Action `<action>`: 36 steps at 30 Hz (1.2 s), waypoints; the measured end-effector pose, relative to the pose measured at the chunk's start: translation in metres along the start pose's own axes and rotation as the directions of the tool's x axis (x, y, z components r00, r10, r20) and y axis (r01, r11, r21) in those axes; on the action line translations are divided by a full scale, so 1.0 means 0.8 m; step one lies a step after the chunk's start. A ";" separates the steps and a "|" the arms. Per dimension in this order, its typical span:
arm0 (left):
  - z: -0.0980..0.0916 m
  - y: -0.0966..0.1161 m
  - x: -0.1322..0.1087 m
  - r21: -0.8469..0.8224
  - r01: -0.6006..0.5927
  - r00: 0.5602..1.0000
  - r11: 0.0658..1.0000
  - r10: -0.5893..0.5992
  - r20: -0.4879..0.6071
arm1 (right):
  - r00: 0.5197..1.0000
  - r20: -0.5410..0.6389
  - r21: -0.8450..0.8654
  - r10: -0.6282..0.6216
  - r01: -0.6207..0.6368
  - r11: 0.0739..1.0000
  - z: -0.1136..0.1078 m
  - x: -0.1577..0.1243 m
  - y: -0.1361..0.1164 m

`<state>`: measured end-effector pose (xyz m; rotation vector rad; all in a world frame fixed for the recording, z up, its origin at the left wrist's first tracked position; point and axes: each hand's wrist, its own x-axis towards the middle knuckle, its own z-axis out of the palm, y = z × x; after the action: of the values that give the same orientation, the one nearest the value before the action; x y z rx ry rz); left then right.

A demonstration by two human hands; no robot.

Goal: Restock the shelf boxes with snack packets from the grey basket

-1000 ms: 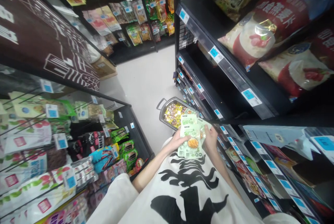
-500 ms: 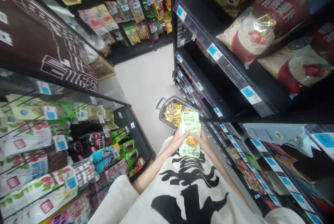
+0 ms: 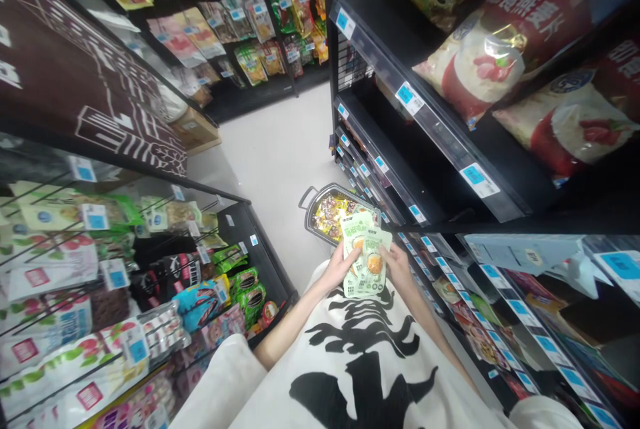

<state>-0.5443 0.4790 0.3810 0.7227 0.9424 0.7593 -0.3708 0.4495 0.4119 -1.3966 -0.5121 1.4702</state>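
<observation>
In front of my shirt I hold two pale green snack packets, overlapping and fanned apart. My left hand (image 3: pixel 341 265) is closed on the left packet (image 3: pixel 353 229), its thumb across the front. The right packet (image 3: pixel 376 260) lies partly over it, pinched at its right edge by my right hand (image 3: pixel 400 265). A round orange-yellow food picture shows on the packet front. Just beyond the packets, low down, a dark shopping basket (image 3: pixel 311 210) holds several yellow and brown packets (image 3: pixel 330 212); the packets in my hands hide its near right part.
Racks of hanging snack bags (image 3: pixel 55 262) stand close on my left. To the right, a black shelf (image 3: pixel 425 102) carries large oatmeal bags (image 3: pixel 505 49), with lower shelves beneath. Pale floor (image 3: pixel 275 136) runs ahead to another snack rack (image 3: pixel 235 22). A cardboard box (image 3: pixel 196 129) stands at the left.
The two packets, stacked one above the other before, are now fanned side by side. My right hand has shifted right with one packet, while my left keeps the other.
</observation>
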 end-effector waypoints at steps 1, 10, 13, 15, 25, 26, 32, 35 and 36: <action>0.000 -0.001 0.000 0.009 0.002 1.000 1.000 -0.002 0.006 | 1.000 -0.013 0.004 -0.007 0.007 1.000 -0.001 0.001 0.001; -0.005 -0.003 0.001 0.095 -0.028 0.999 0.995 0.024 0.045 | 0.957 -0.176 -0.307 -0.232 0.170 0.936 -0.020 0.002 0.011; -0.010 -0.005 0.000 0.069 -0.054 0.993 0.996 0.046 0.105 | 0.824 -0.439 -0.309 -0.358 0.235 0.921 -0.048 0.017 0.006; -0.012 -0.006 -0.001 0.063 -0.048 0.992 0.997 0.041 0.118 | 0.701 -0.579 -0.303 -0.416 0.289 0.908 -0.064 0.028 0.004; -0.015 0.009 0.000 0.240 -0.093 0.977 0.966 0.042 0.211 | 0.980 -0.188 -0.080 -0.064 0.050 0.996 -0.011 0.010 0.032; -0.015 0.014 0.000 0.288 -0.109 0.975 0.951 0.046 0.219 | 0.982 -0.182 -0.066 -0.054 0.042 0.997 -0.007 0.009 0.031; -0.010 0.044 -0.006 0.562 -0.226 0.960 0.796 0.083 0.268 | 0.992 -0.122 -0.135 -0.015 -0.001 0.991 -0.008 0.015 0.016; -0.007 0.053 -0.009 0.673 -0.263 0.959 0.691 0.113 0.259 | 0.995 -0.085 -0.139 0.056 -0.067 0.988 -0.007 0.012 0.015; -0.007 0.054 -0.009 0.696 -0.267 0.959 0.667 0.114 0.260 | 0.996 -0.049 -0.143 0.076 -0.082 0.986 -0.007 0.011 0.016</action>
<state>-0.5624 0.4973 0.4171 1.6023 0.9917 0.4547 -0.3688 0.4500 0.3958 -1.5757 -0.5508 1.4869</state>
